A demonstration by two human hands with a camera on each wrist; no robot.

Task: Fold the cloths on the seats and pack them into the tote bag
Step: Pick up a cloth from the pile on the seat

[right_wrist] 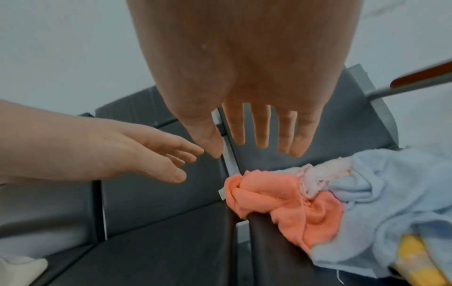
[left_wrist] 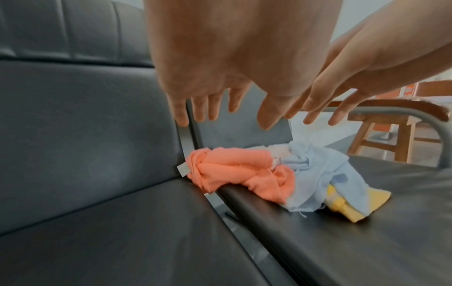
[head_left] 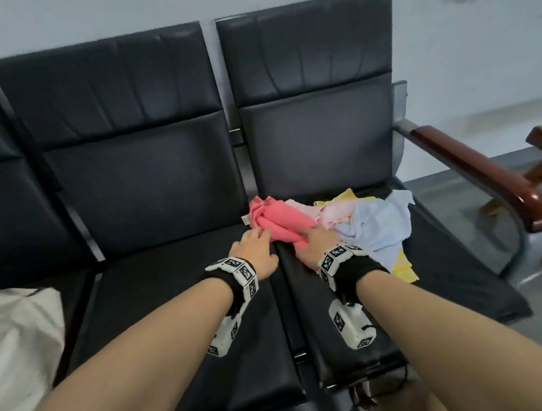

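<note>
Cloths (head_left: 333, 221) heaped just beyond both hands; pink cloth (left_wrist: 234, 170) nearest, small white tag (left_wrist: 183, 170) unreadable. Left hand (head_left: 255, 253), right hand (head_left: 317, 243): fingers spread, holding nothing.

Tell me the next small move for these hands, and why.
Probably lower both open hands onto the coral cloth and take hold of it. The left hand and right hand hover above it with fingers straight, holding nothing, and it lies crumpled nearest them in the pile.

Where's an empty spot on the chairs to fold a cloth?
The middle seat is bare between the white bag and the cloth pile. The right seat's front is free too. Its back part is crowded with cloths, right by both hands.
</note>
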